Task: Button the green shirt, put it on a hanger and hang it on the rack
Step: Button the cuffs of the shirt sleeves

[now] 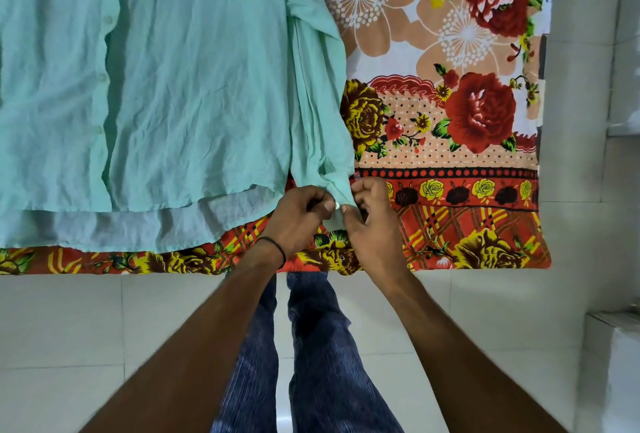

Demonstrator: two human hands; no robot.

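Note:
The green shirt (180, 86) lies flat on a flowered bedsheet (450, 113), its front placket with several buttons running down the left part of the view. The shirt's right sleeve (318, 113) runs down to the cuff (337, 186) near the bed's front edge. My left hand (298, 217) pinches the cuff from the left, with a small pale button (336, 205) showing at its thumb tip. From the right, my right hand (370, 221) pinches the other flap of the cuff. The two thumbs nearly touch at the button. No hanger or rack is in view.
The bed's front edge (450, 268) runs across the middle of the view, with white floor tiles (86, 328) below it. My legs in blue trousers (311, 346) stand at the bed. A pale wall and ledge (616, 346) are on the right.

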